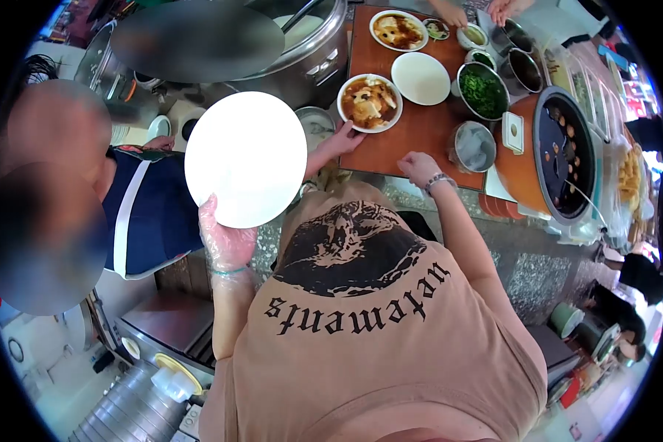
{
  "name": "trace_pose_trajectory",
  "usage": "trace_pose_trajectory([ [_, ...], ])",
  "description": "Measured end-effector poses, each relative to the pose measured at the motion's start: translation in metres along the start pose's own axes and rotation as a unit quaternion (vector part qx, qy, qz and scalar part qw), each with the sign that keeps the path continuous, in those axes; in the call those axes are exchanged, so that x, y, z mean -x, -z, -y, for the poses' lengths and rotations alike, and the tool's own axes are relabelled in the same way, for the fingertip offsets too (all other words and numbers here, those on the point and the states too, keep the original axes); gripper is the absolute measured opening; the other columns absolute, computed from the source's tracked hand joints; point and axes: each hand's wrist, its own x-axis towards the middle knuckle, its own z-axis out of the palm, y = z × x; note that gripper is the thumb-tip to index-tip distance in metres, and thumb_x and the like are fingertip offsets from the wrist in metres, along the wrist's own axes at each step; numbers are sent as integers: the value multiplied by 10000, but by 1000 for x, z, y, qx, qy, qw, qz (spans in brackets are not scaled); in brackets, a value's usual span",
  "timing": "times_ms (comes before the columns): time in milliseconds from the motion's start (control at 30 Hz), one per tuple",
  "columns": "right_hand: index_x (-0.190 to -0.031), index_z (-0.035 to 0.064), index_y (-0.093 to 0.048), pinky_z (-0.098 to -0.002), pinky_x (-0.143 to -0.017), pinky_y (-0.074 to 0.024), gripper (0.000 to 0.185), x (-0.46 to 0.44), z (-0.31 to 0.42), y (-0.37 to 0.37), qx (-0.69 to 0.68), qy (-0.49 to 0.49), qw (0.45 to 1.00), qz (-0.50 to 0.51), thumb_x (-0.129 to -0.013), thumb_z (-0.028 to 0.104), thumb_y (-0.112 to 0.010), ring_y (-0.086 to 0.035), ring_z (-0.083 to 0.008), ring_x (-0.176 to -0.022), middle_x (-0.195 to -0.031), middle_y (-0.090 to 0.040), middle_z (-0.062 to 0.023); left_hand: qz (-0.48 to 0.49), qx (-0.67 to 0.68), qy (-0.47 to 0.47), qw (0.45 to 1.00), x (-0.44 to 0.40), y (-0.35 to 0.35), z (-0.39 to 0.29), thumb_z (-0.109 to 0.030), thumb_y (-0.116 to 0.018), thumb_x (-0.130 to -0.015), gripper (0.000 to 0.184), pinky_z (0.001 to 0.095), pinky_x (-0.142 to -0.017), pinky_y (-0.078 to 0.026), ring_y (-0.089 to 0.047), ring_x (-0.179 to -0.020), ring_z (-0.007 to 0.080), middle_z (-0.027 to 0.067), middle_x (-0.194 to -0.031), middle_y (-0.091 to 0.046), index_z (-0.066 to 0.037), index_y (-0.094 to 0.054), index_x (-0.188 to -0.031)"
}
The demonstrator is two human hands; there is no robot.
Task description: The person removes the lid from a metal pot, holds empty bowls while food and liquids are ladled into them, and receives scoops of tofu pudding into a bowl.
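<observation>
A white round plate or shallow bowl (246, 158) is held up in my left hand (228, 239), which wears a clear glove; the thumb lies over its lower rim. My right hand (420, 170) is curled at the front edge of the brown table (427, 132), with a bracelet at the wrist; what its fingers hold, if anything, is hidden. Beyond it on the table stand an empty white bowl (421, 78) and a filled bowl (398, 31). A co-worker's hand (344, 138) touches the rim of another filled bowl (370, 103).
A metal pot of chopped greens (482, 90), a metal container (473, 146) and a large orange pot of dark liquid (527, 132) stand at the right. A big steel vat (309, 55) is at the back left. The co-worker (155, 210) stands close on the left.
</observation>
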Motion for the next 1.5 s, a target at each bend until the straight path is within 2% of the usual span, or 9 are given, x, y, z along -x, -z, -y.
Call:
trace_pose_trajectory([
  [167, -878, 5, -648, -367, -709, -498, 341, -29, 28, -7, 8, 23, 998, 59, -806, 327, -562, -644, -265, -731, -796, -665, -144, -17, 4, -1, 1000, 0, 13, -11, -304, -460, -875, 524, 399, -950, -442, -526, -1124, 267, 148, -1228, -523, 1, -397, -1296],
  [233, -807, 3, -643, -318, -606, -485, 336, -35, 34, -7, -204, -39, 973, -104, -825, 329, -563, -611, -189, -617, -705, -639, -98, -20, -9, 1, 1000, -8, 23, -16, -309, -453, -879, 523, 395, -957, -435, -527, -1121, 264, 144, -1227, -525, 1, -397, -1296],
  [400, -743, 4, -619, -279, -510, -429, 361, -22, 52, 2, -275, -70, 945, -164, -867, 335, -547, -522, -124, -529, -619, -568, -49, -18, -42, -4, 999, -24, 38, -38, -314, -433, -892, 523, 387, -966, -427, -520, -1132, 255, 131, -1250, -509, 1, -382, -1307],
  [667, -814, 1, -651, -298, -568, -482, 364, -28, 72, -70, -255, -68, 964, -19, -867, 345, -546, -604, -165, -607, -671, -628, -91, -4, -21, 25, 999, -65, 78, -73, -340, -427, -903, 529, 377, -952, -441, -510, -1144, 244, 120, -1267, -496, -10, -378, -1313],
  [1000, -945, 5, -654, -351, -768, -487, 343, -49, 128, -117, -194, -69, 976, 75, -811, 305, -555, -643, -253, -764, -818, -663, -163, 12, -65, -24, 998, -104, 91, -111, -384, -416, -912, 534, 369, -957, -426, -498, -1151, 236, 105, -1259, -498, -16, -398, -1298],
  [1133, -997, 5, -636, -418, -821, -471, 318, -69, 141, -147, -10, 93, 995, -26, -802, 236, -540, -608, -343, -903, -909, -632, -213, 0, -45, -21, 999, -115, 111, -126, -353, -417, -918, 515, 372, -955, -428, -502, -1146, 238, 108, -1260, -497, -15, -391, -1306],
  [1233, -1074, -4, -528, -439, -866, -466, 285, -86, 162, -154, 184, 55, 980, -47, -837, 146, -477, -551, -349, -1047, -1093, -543, -190, 6, -41, -23, 999, -118, 122, -131, -336, -416, -923, 509, 379, -959, -427, -503, -1146, 242, 111, -1265, -494, -13, -381, -1314],
  [1467, -1054, -22, -547, -401, -834, -499, 271, -175, 156, -179, 145, -148, 976, -65, -882, 140, -413, -608, -334, -986, -1136, -563, -222, -5, -87, -15, 996, -119, 132, -138, -259, -416, -919, 466, 427, -942, -462, -528, -1115, 269, 148, -1222, -510, 36, -398, -1280],
  [1500, -1082, -24, -552, -388, -837, -502, 292, -177, 162, -178, 191, -128, 973, -36, -890, 151, -420, -613, -329, -988, -1139, -568, -226, -23, -121, -10, 992, -117, 129, -137, -376, -370, -911, 587, 438, -1021, -365, -426, -1233, 290, 144, -1351, -414, -16, -303, -1369],
])
